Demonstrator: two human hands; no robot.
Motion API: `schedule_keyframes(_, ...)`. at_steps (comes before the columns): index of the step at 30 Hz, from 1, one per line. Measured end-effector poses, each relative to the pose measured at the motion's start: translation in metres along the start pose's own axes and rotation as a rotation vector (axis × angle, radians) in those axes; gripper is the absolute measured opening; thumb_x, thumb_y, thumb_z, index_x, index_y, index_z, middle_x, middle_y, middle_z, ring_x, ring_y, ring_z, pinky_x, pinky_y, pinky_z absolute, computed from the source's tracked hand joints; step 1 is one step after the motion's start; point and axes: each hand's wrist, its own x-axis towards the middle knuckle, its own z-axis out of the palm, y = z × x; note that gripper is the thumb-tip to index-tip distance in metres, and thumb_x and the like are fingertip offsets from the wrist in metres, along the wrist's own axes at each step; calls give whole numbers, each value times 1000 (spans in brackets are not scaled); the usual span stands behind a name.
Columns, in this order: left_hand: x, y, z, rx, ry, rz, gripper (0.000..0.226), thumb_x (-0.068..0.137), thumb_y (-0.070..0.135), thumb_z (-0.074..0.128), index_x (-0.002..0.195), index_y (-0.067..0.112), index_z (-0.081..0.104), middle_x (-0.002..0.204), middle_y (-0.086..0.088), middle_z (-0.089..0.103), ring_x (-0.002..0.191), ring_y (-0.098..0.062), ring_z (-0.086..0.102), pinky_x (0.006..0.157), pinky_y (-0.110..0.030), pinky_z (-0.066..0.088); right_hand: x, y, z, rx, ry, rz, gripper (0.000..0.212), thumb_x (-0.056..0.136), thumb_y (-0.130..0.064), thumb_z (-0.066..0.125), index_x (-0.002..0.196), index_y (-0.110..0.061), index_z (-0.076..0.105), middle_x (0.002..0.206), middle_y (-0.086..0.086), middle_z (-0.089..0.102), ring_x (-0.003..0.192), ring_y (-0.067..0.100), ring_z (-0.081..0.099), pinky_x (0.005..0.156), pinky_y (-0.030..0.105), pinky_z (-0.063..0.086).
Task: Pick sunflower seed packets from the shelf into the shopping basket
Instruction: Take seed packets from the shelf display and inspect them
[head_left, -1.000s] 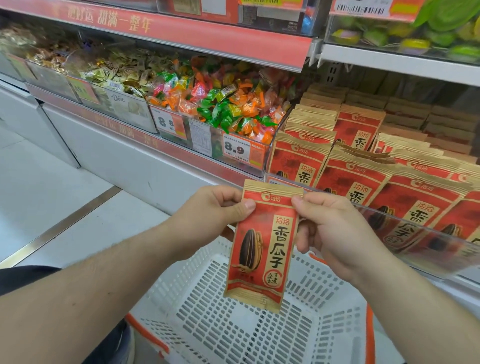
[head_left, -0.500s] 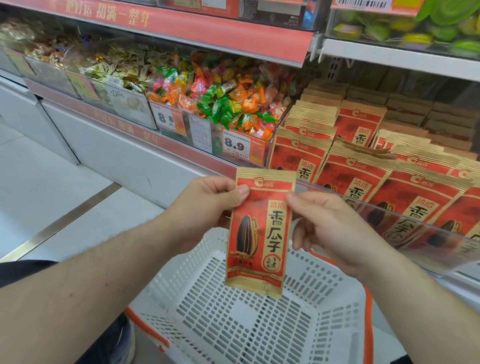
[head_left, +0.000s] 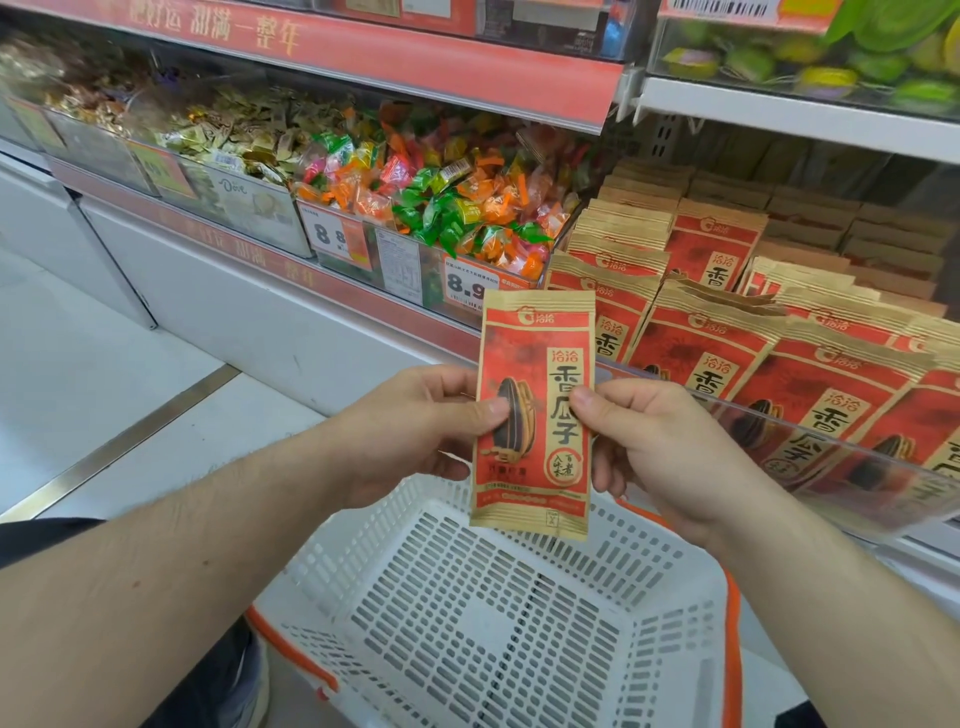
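Red-and-tan seed packet (head_left: 535, 415) upright above white basket (head_left: 467, 623), shelf packets (head_left: 727, 332) behind.

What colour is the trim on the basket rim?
Orange trim on the white shopping basket, clearest along its right edge in the head view.

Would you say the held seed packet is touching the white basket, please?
Apart: the head view shows the seed packet gripped by both hands above the basket, its bottom edge clear of the rim.

I see the seed packet (head_left: 535, 415) upright between my left hand (head_left: 415, 426) and right hand (head_left: 660, 447), above the shopping basket (head_left: 519, 613). Behind it, shelved packets (head_left: 727, 353) lie right of the candy bins (head_left: 441, 208).
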Motion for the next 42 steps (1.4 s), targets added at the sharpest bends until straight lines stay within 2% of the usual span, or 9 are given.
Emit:
schedule_keyframes(3, 0, 1, -2, -26, 19, 12, 57, 76, 35, 70, 121, 0, 63, 107, -23, 72, 88, -32, 64, 82, -43, 51, -1, -1, -3, 4, -39, -4, 29, 99, -24, 54, 81, -7, 68, 69, 4, 71, 50, 15, 52, 46, 23, 39)
schedule_keyframes(7, 2, 2, -2, -100, 38, 31, 45, 79, 32, 78, 114, 4, 67, 93, -11, 72, 76, -22, 63, 63, -26, 51, 0, 1, -5, -87, -105, 4, 21, 93, -26, 63, 91, -7, 71, 74, 5, 70, 56, 12, 55, 51, 25, 39)
schedule_keyframes(10, 1, 4, -2, -147, 52, 32, 52, 75, 35, 68, 117, 4, 66, 95, -12, 69, 72, -19, 59, 55, -20, 49, 1, 3, -4, -83, -138, -11, 31, 86, -34, 70, 96, -4, 72, 84, 20, 71, 60, 15, 55, 51, 25, 40)
schedule_keyframes(13, 0, 3, -3, -134, 7, 11, 56, 81, 34, 76, 124, 1, 61, 99, -12, 70, 75, -20, 64, 58, -23, 52, 1, 4, -5, -36, -143, -11, 37, 77, -37, 69, 92, -2, 71, 86, 24, 71, 65, 24, 54, 50, 25, 43)
schedule_keyframes(19, -3, 1, -6, -80, -162, 4, 54, 76, 17, 70, 128, 7, 59, 113, -20, 72, 98, -34, 71, 77, -37, 61, 0, 4, -8, 61, -159, 5, 40, 74, -33, 66, 92, 4, 69, 80, 18, 71, 56, 17, 57, 46, 22, 46)
schedule_keyframes(26, -3, 3, -9, -78, -186, 39, 43, 76, 15, 67, 119, 10, 63, 102, -15, 76, 86, -25, 75, 63, -27, 61, 1, 3, -9, 84, -169, 0, 42, 71, -31, 68, 92, 5, 68, 78, 20, 69, 57, 20, 55, 46, 22, 48)
schedule_keyframes(31, -3, 3, -11, -95, -180, 68, 37, 77, 14, 68, 114, 12, 67, 101, -15, 76, 83, -24, 75, 60, -26, 60, -1, 3, -16, 26, -292, -11, 41, 72, -10, 78, 111, -3, 67, 102, 23, 73, 75, 23, 66, 58, 25, 50)
schedule_keyframes(36, -3, 2, -11, -82, -180, 81, 39, 77, 13, 68, 116, 13, 67, 102, -15, 76, 85, -25, 75, 62, -27, 61, 0, 5, -17, -22, -298, -30, 45, 72, -4, 71, 116, -4, 64, 105, 24, 72, 90, 39, 67, 78, 46, 47)
schedule_keyframes(42, -2, 0, -10, 7, -116, 51, 28, 86, 9, 73, 113, 14, 68, 105, -11, 76, 92, -24, 74, 74, -31, 62, -4, 2, -10, -147, -239, -57, 39, 78, 6, 75, 112, -12, 67, 97, 18, 75, 90, 40, 71, 84, 52, 53)
